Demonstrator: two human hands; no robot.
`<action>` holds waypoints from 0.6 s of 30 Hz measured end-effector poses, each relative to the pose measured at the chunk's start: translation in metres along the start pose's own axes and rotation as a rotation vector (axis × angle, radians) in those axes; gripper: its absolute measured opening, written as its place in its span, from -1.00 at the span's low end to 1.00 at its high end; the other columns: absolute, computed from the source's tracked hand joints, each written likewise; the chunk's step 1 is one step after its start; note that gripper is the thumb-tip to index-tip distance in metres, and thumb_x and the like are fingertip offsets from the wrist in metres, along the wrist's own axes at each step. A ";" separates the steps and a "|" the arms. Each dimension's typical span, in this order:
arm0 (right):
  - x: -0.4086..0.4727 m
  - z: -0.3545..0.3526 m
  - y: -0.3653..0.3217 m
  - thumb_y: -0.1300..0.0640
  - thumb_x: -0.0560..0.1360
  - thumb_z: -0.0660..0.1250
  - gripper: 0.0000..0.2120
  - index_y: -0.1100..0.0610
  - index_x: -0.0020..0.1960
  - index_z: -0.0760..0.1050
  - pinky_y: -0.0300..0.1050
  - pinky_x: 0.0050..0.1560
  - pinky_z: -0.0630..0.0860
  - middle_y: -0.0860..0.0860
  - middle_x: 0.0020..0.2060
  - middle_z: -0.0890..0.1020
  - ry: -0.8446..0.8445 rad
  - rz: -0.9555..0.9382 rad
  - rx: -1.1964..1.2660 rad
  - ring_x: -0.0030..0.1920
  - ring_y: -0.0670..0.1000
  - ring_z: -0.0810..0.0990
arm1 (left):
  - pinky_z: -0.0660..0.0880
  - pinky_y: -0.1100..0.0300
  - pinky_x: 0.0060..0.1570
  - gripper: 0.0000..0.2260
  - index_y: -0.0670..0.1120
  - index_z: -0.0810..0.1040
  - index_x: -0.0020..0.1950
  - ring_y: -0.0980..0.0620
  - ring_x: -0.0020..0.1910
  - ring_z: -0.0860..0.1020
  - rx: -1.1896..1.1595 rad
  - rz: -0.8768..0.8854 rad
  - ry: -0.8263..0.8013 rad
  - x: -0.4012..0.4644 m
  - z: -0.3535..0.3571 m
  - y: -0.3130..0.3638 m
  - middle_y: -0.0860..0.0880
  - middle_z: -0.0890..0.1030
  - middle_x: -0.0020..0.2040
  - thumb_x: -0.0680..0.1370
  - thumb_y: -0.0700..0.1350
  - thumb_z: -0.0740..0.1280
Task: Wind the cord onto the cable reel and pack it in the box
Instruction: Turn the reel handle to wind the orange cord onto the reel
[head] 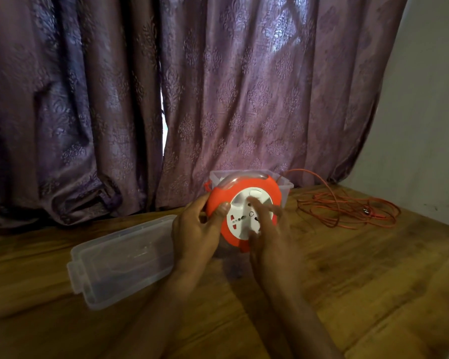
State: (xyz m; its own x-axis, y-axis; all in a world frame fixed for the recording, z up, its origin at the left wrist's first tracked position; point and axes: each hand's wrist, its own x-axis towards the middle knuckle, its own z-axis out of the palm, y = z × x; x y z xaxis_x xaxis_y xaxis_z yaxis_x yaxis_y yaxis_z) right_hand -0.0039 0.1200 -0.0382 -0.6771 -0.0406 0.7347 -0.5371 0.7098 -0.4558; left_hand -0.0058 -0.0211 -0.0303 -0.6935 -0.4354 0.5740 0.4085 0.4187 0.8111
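Gripped orange cable reel [218, 203] at its left rim with left hand [196, 229], spread right hand [270, 234] loosely on its white face, before clear box [285, 189], cord [347, 206] piled far right on table [347, 268].

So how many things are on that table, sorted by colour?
Orange: 2, the cable reel and the loose cord
Clear plastic: 2, the box and the lid
Total: 4
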 end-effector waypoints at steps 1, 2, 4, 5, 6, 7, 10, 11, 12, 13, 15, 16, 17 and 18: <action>-0.001 0.002 -0.002 0.19 0.53 0.28 -0.33 -0.32 0.44 0.09 0.09 0.02 0.57 0.04 0.44 0.25 -0.064 -0.010 -0.013 0.26 0.10 0.47 | 0.64 -0.02 -0.07 -0.53 0.21 0.57 0.18 0.12 -0.07 0.66 -0.005 -0.004 -0.008 0.000 0.000 0.000 0.11 0.69 -0.05 0.40 0.42 0.27; -0.003 0.004 -0.003 0.19 0.55 0.26 -0.31 -0.35 0.45 0.03 0.10 0.08 0.55 0.05 0.49 0.18 -0.118 -0.013 -0.027 0.34 0.12 0.41 | 0.64 -0.03 -0.06 -0.52 0.21 0.57 0.20 0.12 -0.06 0.66 -0.006 -0.009 -0.010 -0.001 0.001 0.001 0.11 0.69 -0.02 0.40 0.42 0.27; -0.004 0.005 -0.004 0.20 0.55 0.25 -0.27 -0.39 0.44 -0.03 0.10 0.11 0.55 0.05 0.52 0.11 -0.168 -0.004 -0.069 0.36 0.15 0.38 | 0.64 -0.03 -0.02 -0.48 0.18 0.57 0.23 0.10 -0.02 0.65 0.003 -0.012 -0.004 -0.002 0.002 0.001 0.11 0.68 0.03 0.39 0.42 0.26; -0.004 0.004 -0.003 0.22 0.54 0.26 -0.25 -0.40 0.44 -0.02 0.10 0.08 0.56 0.06 0.51 0.12 -0.169 -0.005 -0.093 0.34 0.16 0.41 | 0.63 -0.03 -0.01 -0.47 0.16 0.57 0.24 0.10 0.00 0.65 0.012 -0.012 -0.004 -0.004 0.003 0.001 0.11 0.68 0.05 0.39 0.41 0.26; -0.003 0.003 -0.003 0.22 0.53 0.27 -0.26 -0.39 0.44 0.00 0.08 0.04 0.57 0.06 0.50 0.15 -0.162 -0.009 -0.121 0.30 0.17 0.45 | 0.63 -0.03 0.00 -0.46 0.14 0.57 0.26 0.09 0.02 0.65 0.022 -0.011 -0.006 -0.005 0.004 0.000 0.11 0.67 0.06 0.40 0.40 0.27; -0.003 0.002 -0.002 0.19 0.53 0.27 -0.28 -0.38 0.44 0.02 0.07 0.00 0.58 0.06 0.47 0.18 -0.155 -0.011 -0.143 0.25 0.17 0.48 | 0.63 -0.03 0.01 -0.46 0.13 0.56 0.28 0.08 0.02 0.64 0.031 -0.012 -0.008 -0.006 0.004 -0.001 0.11 0.67 0.07 0.41 0.40 0.28; -0.004 0.000 0.000 -0.03 0.54 0.27 -0.43 -0.35 0.44 0.10 -0.01 -0.07 0.55 0.03 0.32 0.36 -0.132 0.030 -0.120 0.12 0.11 0.54 | 0.61 -0.02 0.01 -0.45 0.13 0.57 0.28 0.08 0.02 0.63 0.071 -0.004 0.000 -0.009 0.005 -0.005 0.11 0.67 0.07 0.41 0.39 0.25; -0.004 0.001 0.001 -0.13 0.52 0.27 -0.46 -0.31 0.44 0.15 -0.04 -0.08 0.53 0.02 0.23 0.46 -0.108 0.089 -0.075 0.08 0.09 0.56 | 0.60 -0.01 0.01 -0.48 0.11 0.58 0.26 0.08 0.01 0.63 0.092 0.007 0.004 -0.010 0.006 -0.005 0.11 0.67 0.06 0.42 0.36 0.26; -0.003 0.001 0.002 -0.23 0.49 0.27 -0.45 -0.27 0.43 0.20 -0.08 -0.09 0.50 0.00 0.13 0.54 -0.082 0.177 -0.013 0.04 0.06 0.58 | 0.59 -0.01 0.01 -0.51 0.10 0.60 0.24 0.08 0.00 0.63 0.111 0.018 0.005 -0.013 0.008 -0.005 0.10 0.67 0.05 0.44 0.33 0.28; -0.003 0.000 0.002 -0.31 0.45 0.27 -0.43 -0.24 0.41 0.24 -0.11 -0.11 0.47 -0.03 0.02 0.60 -0.059 0.275 0.064 0.00 0.04 0.59 | 0.59 0.00 0.02 -0.56 0.10 0.60 0.23 0.08 0.02 0.62 0.120 0.029 0.001 -0.016 0.009 -0.005 0.10 0.66 0.06 0.46 0.30 0.31; -0.002 -0.001 0.004 -0.36 0.40 0.28 -0.41 -0.18 0.36 0.31 -0.13 -0.12 0.44 -0.10 -0.16 0.57 -0.026 0.410 0.201 -0.04 0.00 0.60 | 0.59 -0.01 0.06 -0.59 0.09 0.58 0.25 0.07 0.08 0.61 0.117 0.036 -0.009 -0.021 0.013 -0.004 0.10 0.65 0.13 0.50 0.26 0.33; -0.002 -0.001 0.005 -0.35 0.40 0.29 -0.42 -0.17 0.35 0.33 -0.14 -0.13 0.44 -0.13 -0.19 0.54 -0.022 0.419 0.224 -0.05 -0.02 0.60 | 0.60 -0.02 0.06 -0.57 0.09 0.57 0.26 0.07 0.09 0.61 0.111 0.030 -0.009 -0.022 0.014 -0.004 0.10 0.64 0.14 0.49 0.28 0.32; -0.003 -0.001 0.005 -0.33 0.42 0.29 -0.45 -0.17 0.34 0.33 -0.15 -0.14 0.42 -0.15 -0.20 0.52 -0.026 0.402 0.221 -0.06 -0.03 0.60 | 0.60 -0.03 0.06 -0.54 0.10 0.58 0.25 0.07 0.09 0.61 0.105 0.024 -0.004 -0.022 0.014 -0.005 0.11 0.64 0.14 0.47 0.33 0.29; -0.003 0.000 0.005 -0.29 0.44 0.29 -0.48 -0.18 0.35 0.32 -0.16 -0.16 0.40 -0.16 -0.20 0.51 -0.030 0.376 0.212 -0.07 -0.05 0.59 | 0.61 -0.02 0.04 -0.50 0.10 0.58 0.24 0.08 0.07 0.61 0.096 0.018 0.004 -0.022 0.013 -0.006 0.12 0.65 0.12 0.45 0.37 0.26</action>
State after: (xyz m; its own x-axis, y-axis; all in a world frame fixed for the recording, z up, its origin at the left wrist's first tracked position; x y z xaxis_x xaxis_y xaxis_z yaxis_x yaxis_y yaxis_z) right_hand -0.0045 0.1238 -0.0433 -0.8582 0.1709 0.4840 -0.3390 0.5193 -0.7845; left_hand -0.0007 -0.0032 -0.0491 -0.6838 -0.4305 0.5892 0.3618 0.5011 0.7861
